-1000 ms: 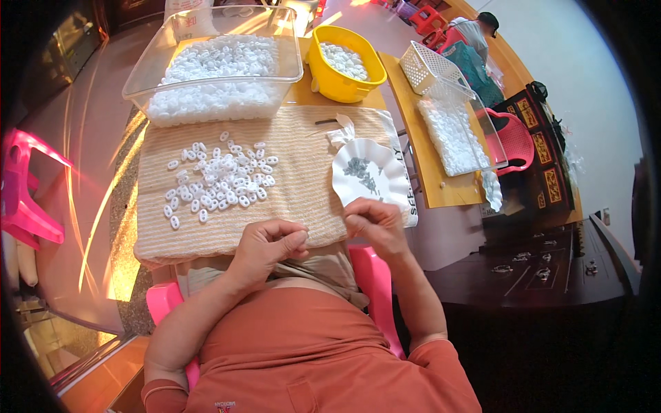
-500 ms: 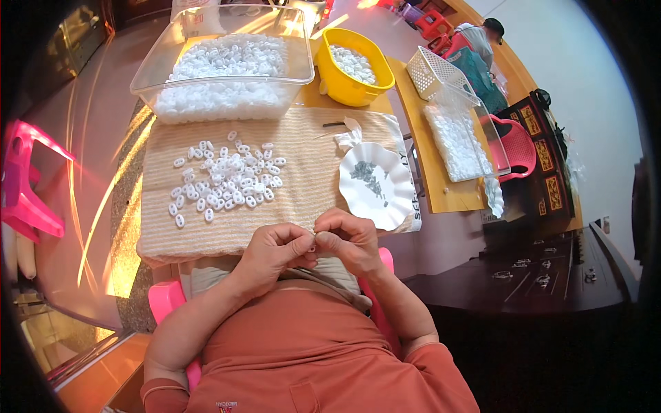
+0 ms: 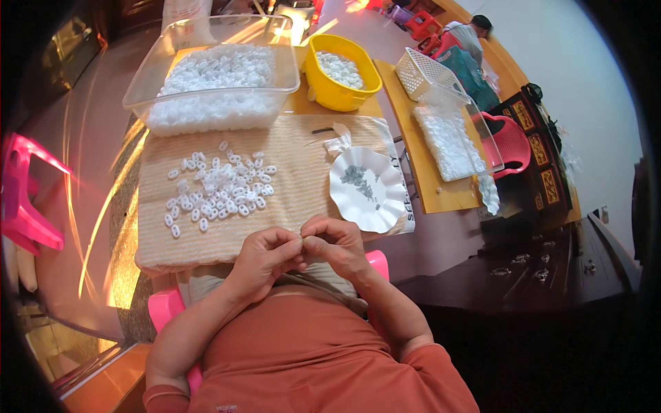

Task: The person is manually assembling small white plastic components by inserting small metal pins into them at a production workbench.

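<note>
Just over the near edge of the striped cloth [image 3: 292, 186], my left hand [image 3: 265, 260] and my right hand [image 3: 337, 249] meet in front of my belly. Both are closed, thumb against forefinger, fingertips touching. Between them is a small pale piece [image 3: 300, 236], mostly covered; it looks like one of the white oval plastic pieces. Whether the right fingers also pinch a tiny part, I cannot make out. Beyond my left hand lies a loose pile of white oval two-holed plastic pieces [image 3: 224, 187]. A white wavy-rimmed plate [image 3: 387, 189] with small dark grey bits [image 3: 361, 182] stands beyond my right hand.
A clear bin [image 3: 289, 76] full of white pieces stands at the back left, beside a yellow tub [image 3: 344, 100]. A thin dark tool [image 3: 321, 130] and crumpled tissue [image 3: 338, 141] lie behind the plate. Another clear bin [image 3: 451, 148] sits right. A person [image 3: 468, 40] is far off.
The whole view has shifted slightly, so the table sits lower and more left. Both hands stay together, fingertips pinched; the piece between them is now more covered.
</note>
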Demonstrator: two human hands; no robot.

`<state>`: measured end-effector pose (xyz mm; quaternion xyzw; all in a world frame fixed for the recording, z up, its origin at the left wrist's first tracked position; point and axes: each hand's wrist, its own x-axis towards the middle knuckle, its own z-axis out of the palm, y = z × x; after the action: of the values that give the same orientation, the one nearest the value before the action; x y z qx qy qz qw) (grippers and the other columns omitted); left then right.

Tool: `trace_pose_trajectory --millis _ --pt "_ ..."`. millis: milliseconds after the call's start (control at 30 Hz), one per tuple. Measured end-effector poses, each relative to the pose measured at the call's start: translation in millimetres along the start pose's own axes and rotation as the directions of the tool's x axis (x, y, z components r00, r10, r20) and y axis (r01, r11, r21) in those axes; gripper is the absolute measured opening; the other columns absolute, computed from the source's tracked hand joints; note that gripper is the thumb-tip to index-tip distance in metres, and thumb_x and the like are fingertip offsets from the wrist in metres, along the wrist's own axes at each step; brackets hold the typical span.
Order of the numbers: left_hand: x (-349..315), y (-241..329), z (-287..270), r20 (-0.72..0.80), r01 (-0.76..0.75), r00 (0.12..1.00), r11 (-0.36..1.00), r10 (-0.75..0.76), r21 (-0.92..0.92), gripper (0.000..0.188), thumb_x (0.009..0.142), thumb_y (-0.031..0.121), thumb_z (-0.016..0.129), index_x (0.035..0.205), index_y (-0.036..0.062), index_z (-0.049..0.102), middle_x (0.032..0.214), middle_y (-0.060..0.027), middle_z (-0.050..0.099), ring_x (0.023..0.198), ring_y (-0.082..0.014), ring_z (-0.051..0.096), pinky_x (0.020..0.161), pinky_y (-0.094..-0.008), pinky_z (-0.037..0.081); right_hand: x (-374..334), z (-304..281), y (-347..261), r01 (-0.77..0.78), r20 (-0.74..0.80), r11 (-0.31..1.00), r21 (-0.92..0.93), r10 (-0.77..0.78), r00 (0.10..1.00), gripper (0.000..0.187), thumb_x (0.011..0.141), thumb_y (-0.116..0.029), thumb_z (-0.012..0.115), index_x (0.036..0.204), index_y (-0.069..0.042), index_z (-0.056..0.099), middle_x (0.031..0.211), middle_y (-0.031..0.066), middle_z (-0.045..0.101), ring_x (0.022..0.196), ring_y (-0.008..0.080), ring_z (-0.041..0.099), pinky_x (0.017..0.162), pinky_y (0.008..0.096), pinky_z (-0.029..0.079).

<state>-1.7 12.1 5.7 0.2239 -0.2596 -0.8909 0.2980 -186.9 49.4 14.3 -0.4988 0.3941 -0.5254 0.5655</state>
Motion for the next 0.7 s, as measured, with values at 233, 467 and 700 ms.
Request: trace_pose_trajectory --millis 233,467,700 --pt "1.0 -0.9 -0.2 0.022 -0.054 0.998 0.993 0.052 0.107 0.009 0.089 0.011 0.063 0.091 0.0026 0.061 0.083 -0.0049 0.062 0.076 -0.0132 0.060 0.071 -0.0306 0.055 -1.8 -3.5 -4.4 -0.097 0.082 0.988 0.120 0.088 0.993 0.011 0.093 -0.007 0.059 0.099 0.002 0.059 0.089 0.0041 0.062 0.079 0.0095 0.061 0.070 0.0225 0.052" --pt "2.0 -2.7 -1.6 0.047 -0.094 0.995 0.977 0.087 0.189 0.011 0.089 0.013 0.064 0.091 0.0021 0.061 0.083 -0.0056 0.063 0.076 -0.0143 0.061 0.069 -0.0318 0.055 -3.6 -9.9 -5.5 -0.198 0.161 0.964 0.177 0.170 0.972 0.015 0.094 -0.010 0.058 0.100 0.004 0.058 0.098 0.0068 0.059 0.085 0.0161 0.064 0.075 0.0293 0.056" --pt "1.5 -1.7 1.5 0.049 -0.138 0.990 0.943 0.129 0.302 0.012 0.088 0.013 0.065 0.090 0.0011 0.061 0.084 -0.0065 0.063 0.075 -0.0147 0.062 0.066 -0.0300 0.056 -2.5 -13.4 -9.9 -0.173 0.176 0.983 0.061 0.160 0.971 0.020 0.093 -0.016 0.060 0.097 0.004 0.059 0.087 0.0081 0.065 0.081 0.0145 0.065 0.073 0.0274 0.055"
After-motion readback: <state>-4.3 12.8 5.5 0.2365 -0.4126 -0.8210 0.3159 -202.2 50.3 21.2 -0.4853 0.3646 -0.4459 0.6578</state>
